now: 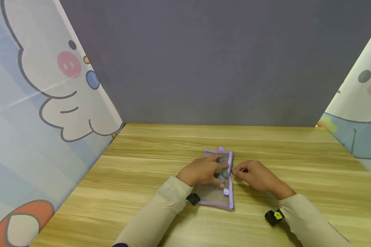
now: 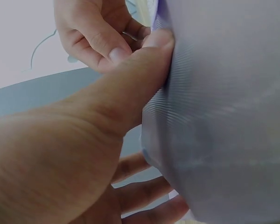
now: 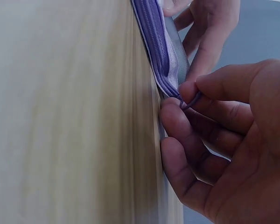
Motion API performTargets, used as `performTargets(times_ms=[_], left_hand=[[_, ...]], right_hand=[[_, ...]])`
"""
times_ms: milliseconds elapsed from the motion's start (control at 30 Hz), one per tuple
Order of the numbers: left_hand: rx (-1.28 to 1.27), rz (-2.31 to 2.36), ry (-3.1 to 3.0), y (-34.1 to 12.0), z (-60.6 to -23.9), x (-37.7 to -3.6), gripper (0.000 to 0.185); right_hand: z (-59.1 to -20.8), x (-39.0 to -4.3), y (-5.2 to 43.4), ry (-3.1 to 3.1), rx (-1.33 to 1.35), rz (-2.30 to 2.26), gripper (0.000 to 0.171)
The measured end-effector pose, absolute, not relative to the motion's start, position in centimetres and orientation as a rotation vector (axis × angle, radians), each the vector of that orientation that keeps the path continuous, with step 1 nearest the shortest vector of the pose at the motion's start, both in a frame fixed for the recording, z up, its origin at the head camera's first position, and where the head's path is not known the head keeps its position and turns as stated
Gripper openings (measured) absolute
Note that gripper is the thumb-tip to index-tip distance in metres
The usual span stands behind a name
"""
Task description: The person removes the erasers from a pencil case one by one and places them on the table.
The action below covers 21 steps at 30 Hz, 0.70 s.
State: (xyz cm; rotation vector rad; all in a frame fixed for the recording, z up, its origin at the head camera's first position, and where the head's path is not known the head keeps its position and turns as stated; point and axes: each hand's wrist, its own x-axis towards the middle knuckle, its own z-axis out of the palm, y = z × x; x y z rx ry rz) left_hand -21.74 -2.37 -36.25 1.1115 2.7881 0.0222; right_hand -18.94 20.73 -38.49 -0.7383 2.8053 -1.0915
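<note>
Two hands meet mid-tabletop (image 1: 142, 164), bare wood around: left hand (image 1: 202, 170) lies flat-fingered on the purple-edged mesh pouch (image 1: 220, 195), right hand (image 1: 256, 176) pinches its zipper pull (image 3: 190, 101)

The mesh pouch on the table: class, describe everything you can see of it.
The mesh pouch is a flat grey see-through rectangle with purple edging and a purple zipper along its right side. It lies flat on the wooden table, with dark items dimly visible inside. The left hand presses on it; the right hand pinches the zipper pull.
</note>
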Motion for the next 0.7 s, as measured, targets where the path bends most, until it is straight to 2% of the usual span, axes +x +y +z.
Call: performTargets(times_ms=[700], left_hand=[[1.057,-0.025,2.8,-2.06,-36.58,-22.01,0.087]], right_hand=[[-38.06,-18.22,20.32,2.819,-0.808,-1.038,0.014]])
